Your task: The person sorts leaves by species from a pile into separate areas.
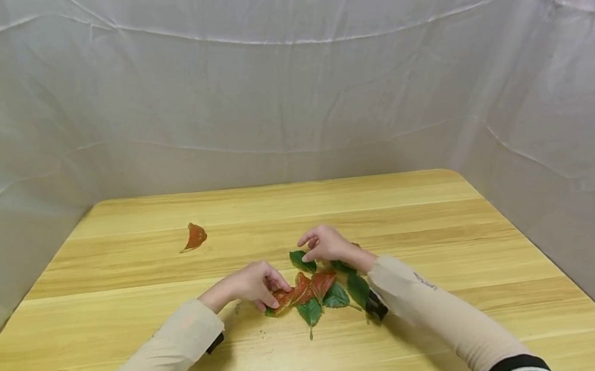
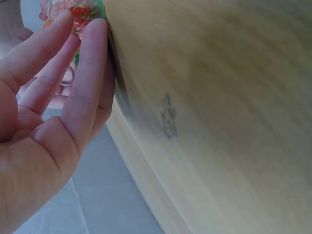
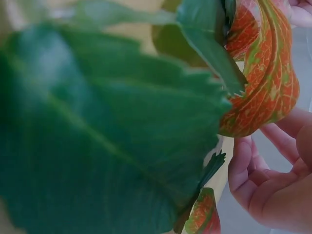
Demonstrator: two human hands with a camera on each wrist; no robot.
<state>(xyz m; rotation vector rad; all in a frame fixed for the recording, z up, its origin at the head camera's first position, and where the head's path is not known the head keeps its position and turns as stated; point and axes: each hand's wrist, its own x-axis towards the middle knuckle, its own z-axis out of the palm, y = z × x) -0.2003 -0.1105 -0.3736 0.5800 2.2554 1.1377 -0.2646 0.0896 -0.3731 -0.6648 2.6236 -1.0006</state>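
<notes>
My left hand (image 1: 258,283) pinches a red leaf with yellow-green veins (image 1: 283,298) at the left end of a cluster on the table. In the left wrist view, the fingers (image 2: 87,73) meet at that leaf (image 2: 85,14). Two more red leaves (image 1: 323,283) overlap beside it, with green leaves (image 1: 310,311) below. My right hand (image 1: 327,245) hovers over the back of the cluster, fingers loosely bent, its thumb close over a green leaf (image 1: 299,261). Seen from the right wrist, a large green leaf (image 3: 97,131) fills the left, and the right hand (image 3: 278,180) holds nothing.
A single red leaf (image 1: 195,236) lies apart at the back left of the wooden table (image 1: 127,321). Dark specks show on the wood near the left hand. Pale grey sheeting (image 1: 278,92) walls off the back and both sides.
</notes>
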